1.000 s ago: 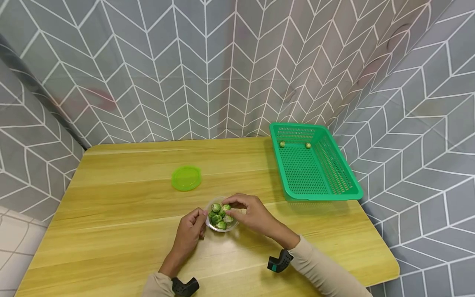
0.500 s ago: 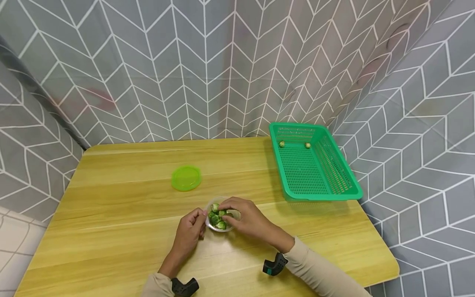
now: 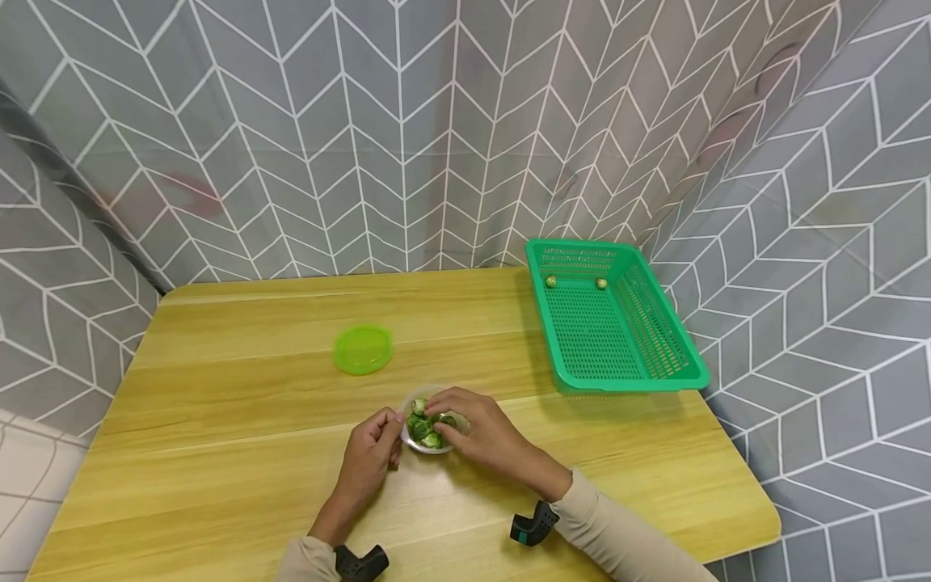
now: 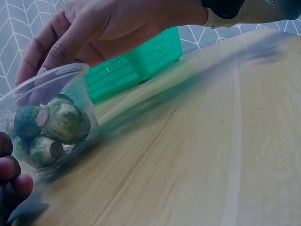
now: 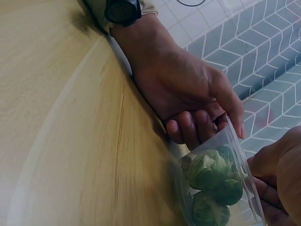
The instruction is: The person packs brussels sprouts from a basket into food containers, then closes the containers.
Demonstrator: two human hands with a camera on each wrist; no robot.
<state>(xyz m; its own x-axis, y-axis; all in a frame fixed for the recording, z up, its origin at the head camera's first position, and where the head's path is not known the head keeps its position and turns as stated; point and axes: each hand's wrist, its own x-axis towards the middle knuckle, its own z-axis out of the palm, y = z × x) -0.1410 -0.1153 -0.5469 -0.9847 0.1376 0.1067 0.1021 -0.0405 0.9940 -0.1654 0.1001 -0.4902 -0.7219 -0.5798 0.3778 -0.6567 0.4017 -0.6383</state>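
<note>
A clear plastic tub (image 3: pixel 417 444) with several green Brussels sprouts (image 3: pixel 419 426) in it sits on the table near the middle. My left hand (image 3: pixel 372 446) pinches the tub's left rim between thumb and curled fingers. From the right, my right hand (image 3: pixel 486 428) reaches over the rim, thumb and fingertips bent down into the tub round a sprout that they partly cover. Through the tub's wall in the left wrist view, sprouts (image 4: pixel 66 120) lie piled at the bottom, the right fingers (image 4: pixel 40 61) just above them. The right wrist view shows the left thumb (image 5: pixel 229 101) at the rim.
A translucent lime-green lid (image 3: pixel 364 349) lies flat behind the tub. At the back right stands a green slotted basket (image 3: pixel 618 384) with two small sprouts (image 3: pixel 601 284) at its far end. Patterned grey curtains (image 3: pixel 407 137) hang behind and beside the wooden table (image 3: pixel 218 453).
My right hand has moved slightly left and further over the tub, now covering more sprouts. The left hand keeps its grip on the rim, and the lid and basket stay put.
</note>
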